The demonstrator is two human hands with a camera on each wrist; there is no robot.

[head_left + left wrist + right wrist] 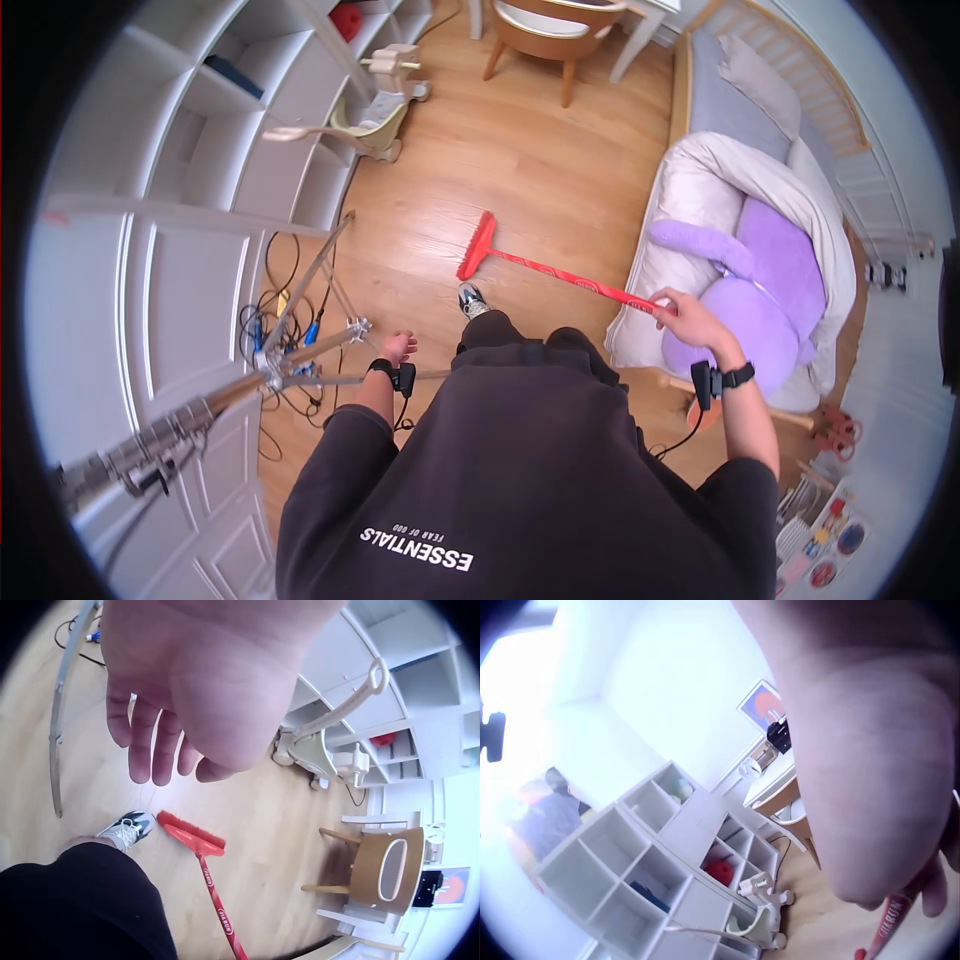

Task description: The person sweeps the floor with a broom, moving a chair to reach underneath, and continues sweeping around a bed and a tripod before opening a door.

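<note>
A red broom [545,268] lies slanted over the wooden floor, its brush head [477,246] down on the boards near my shoe [472,299]. My right hand [683,312] grips the top of its handle beside the bed. The red handle [891,924] shows just under that hand in the right wrist view. My left hand [397,347] hangs free at my side with loose fingers [142,754] and holds nothing. From the left wrist, the broom head [190,832] sits on the floor below that hand.
A metal tripod [300,345] with tangled cables [268,310] stands close on the left by white cupboards. White cube shelves [250,110], a toddler ride-on toy [375,120] and a wooden chair [550,35] lie farther off. A bed with a purple plush toy [760,290] is on the right.
</note>
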